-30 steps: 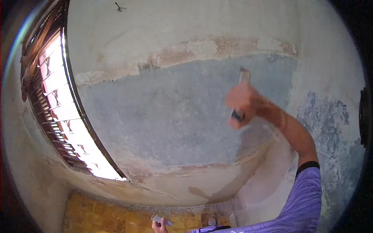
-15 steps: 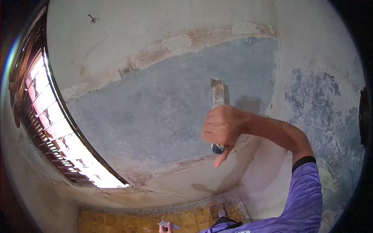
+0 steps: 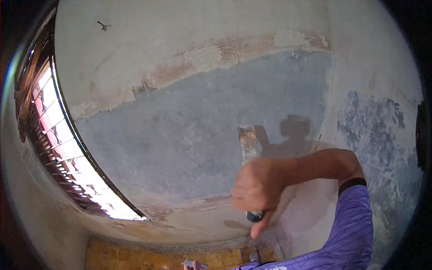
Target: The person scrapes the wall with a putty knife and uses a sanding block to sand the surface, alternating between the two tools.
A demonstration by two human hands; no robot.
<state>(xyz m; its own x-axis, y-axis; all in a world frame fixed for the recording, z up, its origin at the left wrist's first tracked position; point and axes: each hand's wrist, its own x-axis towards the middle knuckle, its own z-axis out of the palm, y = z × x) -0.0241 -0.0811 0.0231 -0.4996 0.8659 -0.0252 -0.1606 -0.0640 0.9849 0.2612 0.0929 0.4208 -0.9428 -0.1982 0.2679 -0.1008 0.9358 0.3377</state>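
My right hand is closed around the handle of a scraper. The flat, stained blade points up, in front of the grey-blue patch of the wall, and the dark handle end shows below the fist. My thumb points downward beside that end. At the bottom edge, only the fingers of my left hand are visible, closed on a small, flat grey piece whose kind I cannot tell.
A barred window lets in bright light at the left. Above the patch runs a rough band of bare plaster; a nail sticks out higher up. The right wall has worn blue paint. Yellow tiles cover the floor.
My right hand and the scraper have moved down along the wall, and the blade now sits lower over the grey-blue patch. My left hand stays at the bottom edge.
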